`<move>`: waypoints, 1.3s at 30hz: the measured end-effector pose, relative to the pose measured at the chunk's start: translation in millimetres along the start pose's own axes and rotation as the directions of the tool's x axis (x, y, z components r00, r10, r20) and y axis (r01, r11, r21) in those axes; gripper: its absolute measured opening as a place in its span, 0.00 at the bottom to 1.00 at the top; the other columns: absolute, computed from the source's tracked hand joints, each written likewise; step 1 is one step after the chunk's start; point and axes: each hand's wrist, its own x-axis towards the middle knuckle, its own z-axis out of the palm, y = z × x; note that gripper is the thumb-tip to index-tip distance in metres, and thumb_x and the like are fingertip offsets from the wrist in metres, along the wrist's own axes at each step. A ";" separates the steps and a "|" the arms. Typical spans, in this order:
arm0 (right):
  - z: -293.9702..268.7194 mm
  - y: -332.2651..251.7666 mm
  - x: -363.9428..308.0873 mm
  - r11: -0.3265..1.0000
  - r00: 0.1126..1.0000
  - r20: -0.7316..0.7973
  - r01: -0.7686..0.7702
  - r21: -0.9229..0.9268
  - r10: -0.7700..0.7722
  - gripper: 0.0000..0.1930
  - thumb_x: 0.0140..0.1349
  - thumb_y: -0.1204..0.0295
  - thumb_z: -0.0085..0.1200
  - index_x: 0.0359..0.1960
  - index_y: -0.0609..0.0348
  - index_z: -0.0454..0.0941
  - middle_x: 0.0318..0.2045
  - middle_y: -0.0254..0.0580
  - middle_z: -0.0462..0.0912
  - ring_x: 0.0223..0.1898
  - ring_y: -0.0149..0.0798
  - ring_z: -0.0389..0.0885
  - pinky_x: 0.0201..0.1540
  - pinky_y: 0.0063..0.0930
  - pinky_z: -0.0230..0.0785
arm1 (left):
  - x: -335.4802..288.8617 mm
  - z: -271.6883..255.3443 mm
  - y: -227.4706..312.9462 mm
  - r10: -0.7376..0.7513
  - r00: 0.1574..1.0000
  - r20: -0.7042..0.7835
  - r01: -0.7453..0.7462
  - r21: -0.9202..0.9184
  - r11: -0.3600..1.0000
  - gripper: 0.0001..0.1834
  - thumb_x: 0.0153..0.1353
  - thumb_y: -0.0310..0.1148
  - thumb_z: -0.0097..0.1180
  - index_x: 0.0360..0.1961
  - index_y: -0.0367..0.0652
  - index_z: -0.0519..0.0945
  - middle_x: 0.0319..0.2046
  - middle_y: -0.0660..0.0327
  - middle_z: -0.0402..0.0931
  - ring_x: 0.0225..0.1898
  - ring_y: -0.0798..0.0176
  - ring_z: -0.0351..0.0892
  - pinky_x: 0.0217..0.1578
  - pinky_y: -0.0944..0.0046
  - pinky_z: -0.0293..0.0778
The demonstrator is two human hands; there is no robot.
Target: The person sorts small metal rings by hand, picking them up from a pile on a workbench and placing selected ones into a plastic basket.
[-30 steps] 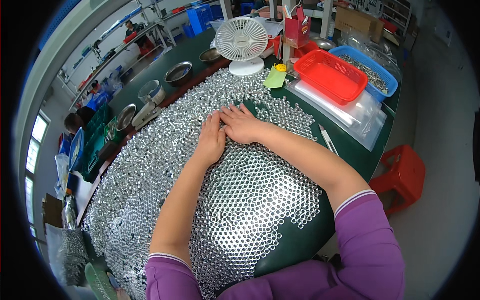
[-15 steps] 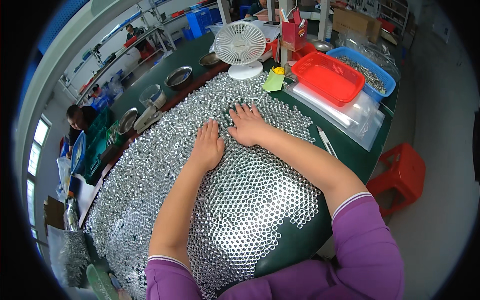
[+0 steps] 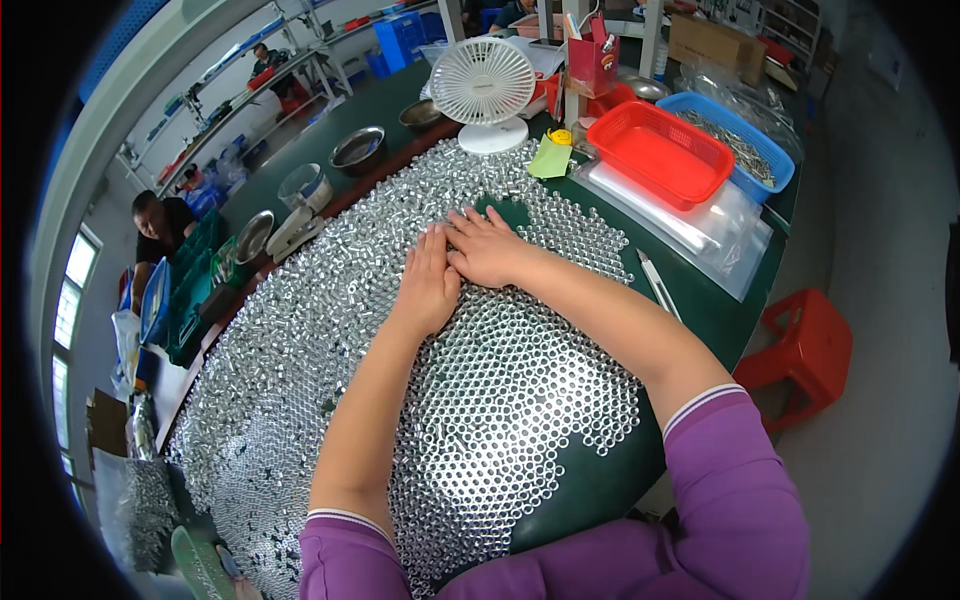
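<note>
Many small shiny metal rings [image 3: 510, 400] cover a dark green table, standing on end in tight rows toward me. Farther back and to the left, metal pieces [image 3: 350, 240] of the same kind lie jumbled. My left hand [image 3: 428, 288] rests flat on them, fingers stretched out and pointing away from me. Just right of it, my right hand [image 3: 485, 250] also lies flat with its fingers extended. The two hands touch or nearly touch at the fingers. Beyond my right fingertips a patch of bare green tabletop shows. Pieces under the palms are hidden.
A white fan [image 3: 483, 85] stands at the back. To the right are a red basket [image 3: 660, 150], a blue basket [image 3: 770, 175], plastic bags [image 3: 710, 235] and a utility knife [image 3: 657, 283]. Metal bowls [image 3: 358, 150] line the left edge; a red stool [image 3: 805, 345] stands at right.
My hands have come together: the right slid left and the left moved right. A bare green patch has opened behind my right fingers. At the far left a person has shifted.
</note>
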 end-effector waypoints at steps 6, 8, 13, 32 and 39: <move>6.7 -12.4 -14.0 0.997 0.997 0.005 -0.079 0.006 0.079 0.32 0.62 0.57 0.32 0.66 0.59 0.48 0.67 0.48 0.46 0.69 0.50 0.40 0.67 0.49 0.27 | -14.1 -5.8 -9.8 -0.053 0.988 0.147 0.021 0.212 0.977 0.30 0.61 0.37 0.32 0.62 0.30 0.54 0.63 0.42 0.49 0.66 0.40 0.45 0.64 0.45 0.41; 9.9 -15.1 -12.8 0.998 0.998 0.004 0.062 0.032 -0.062 0.31 0.62 0.58 0.32 0.66 0.58 0.47 0.67 0.49 0.45 0.69 0.50 0.39 0.67 0.50 0.26 | -17.1 -3.8 -8.2 -0.022 0.999 0.038 0.020 0.044 0.999 0.29 0.61 0.36 0.32 0.61 0.29 0.56 0.63 0.42 0.52 0.66 0.41 0.45 0.64 0.45 0.42; -4.0 3.6 -10.3 0.988 0.990 -0.023 -0.140 -0.066 0.139 0.31 0.62 0.58 0.32 0.66 0.57 0.47 0.67 0.49 0.45 0.69 0.50 0.39 0.67 0.50 0.26 | -8.5 -18.3 -8.5 -0.074 0.993 0.096 0.035 0.352 0.935 0.29 0.61 0.36 0.32 0.61 0.29 0.56 0.63 0.42 0.51 0.66 0.40 0.45 0.64 0.46 0.42; 3.2 -36.7 -8.1 0.998 0.999 0.009 0.050 -0.029 -0.050 0.33 0.64 0.54 0.32 0.66 0.60 0.48 0.66 0.53 0.47 0.68 0.52 0.40 0.67 0.51 0.27 | -26.0 -29.7 -19.5 -0.183 0.981 0.058 0.172 0.154 0.973 0.28 0.61 0.34 0.32 0.62 0.30 0.54 0.63 0.41 0.49 0.66 0.41 0.45 0.64 0.48 0.44; 10.6 -43.0 -10.0 0.995 0.995 -0.009 0.096 -0.013 -0.096 0.33 0.64 0.53 0.33 0.66 0.58 0.46 0.67 0.52 0.46 0.68 0.54 0.40 0.66 0.53 0.26 | -28.2 -27.3 -7.7 -0.051 0.999 -0.010 0.050 -0.132 0.990 0.30 0.62 0.34 0.33 0.63 0.30 0.48 0.63 0.41 0.48 0.66 0.41 0.44 0.64 0.48 0.43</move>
